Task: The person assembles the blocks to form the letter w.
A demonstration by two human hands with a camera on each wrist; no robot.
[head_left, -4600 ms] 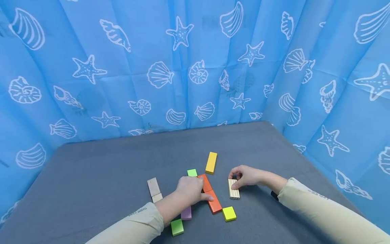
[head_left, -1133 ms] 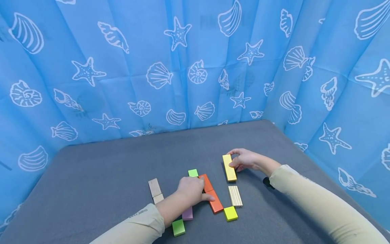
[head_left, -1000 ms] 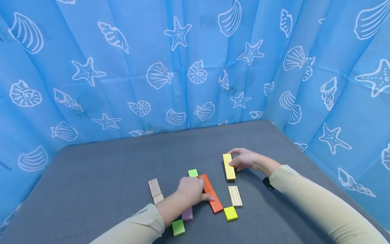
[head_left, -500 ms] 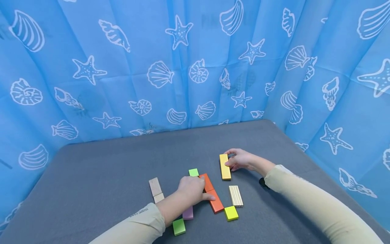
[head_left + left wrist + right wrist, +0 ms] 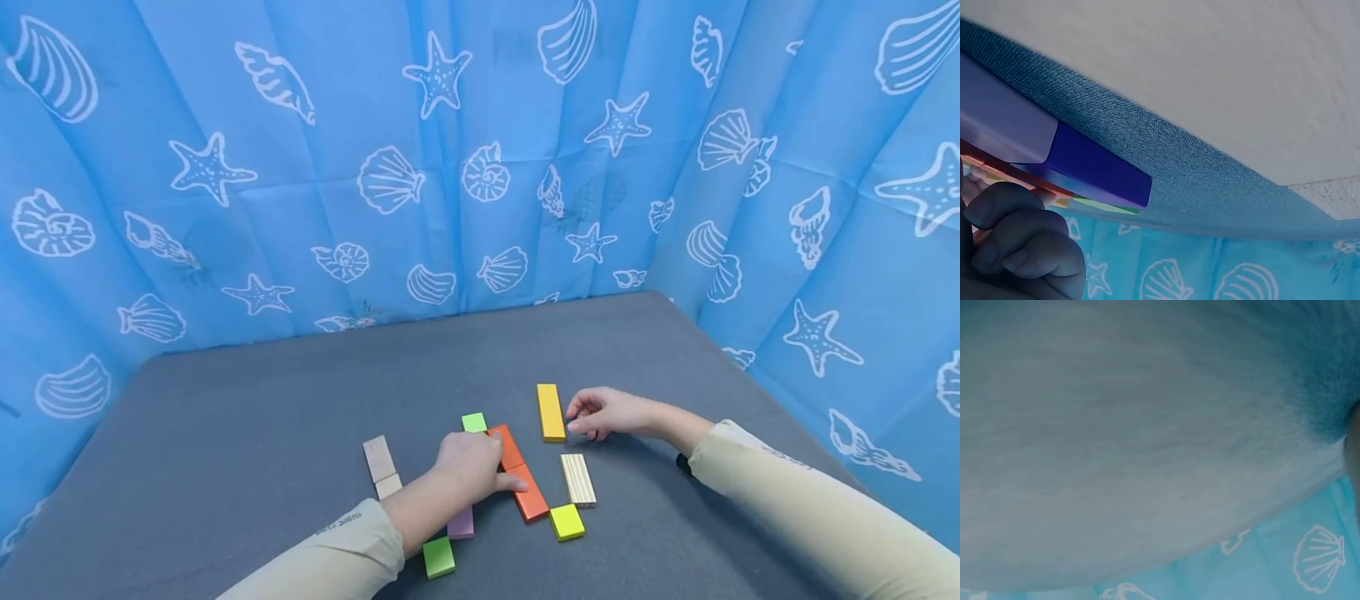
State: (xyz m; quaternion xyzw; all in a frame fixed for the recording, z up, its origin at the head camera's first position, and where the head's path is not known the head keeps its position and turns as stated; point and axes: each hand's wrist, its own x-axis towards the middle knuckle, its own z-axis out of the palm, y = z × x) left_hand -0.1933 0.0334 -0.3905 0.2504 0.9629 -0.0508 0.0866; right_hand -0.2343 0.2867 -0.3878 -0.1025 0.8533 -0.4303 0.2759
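Note:
My left hand rests over the middle of the block layout, thumb and index spread along two orange wooden blocks laid end to end. In the left wrist view its other fingers curl loosely beside a dark blue block and a lavender block; the blue one is hidden from the head camera. My right hand hovers just right of a yellow-orange block lying on the table, its fingers loosely bent and holding nothing. Below that block lies a striped wooden block.
A bright yellow square block sits by the lower orange block. Light green and green squares lie above and below my left hand. Plain wooden blocks lie to the left. A blue shell-print curtain surrounds the grey table.
My right hand placed the striped block above the yellow square, then moved the yellow-orange block to the right, set it down and let go, drawing back rightward. My left hand stayed put.

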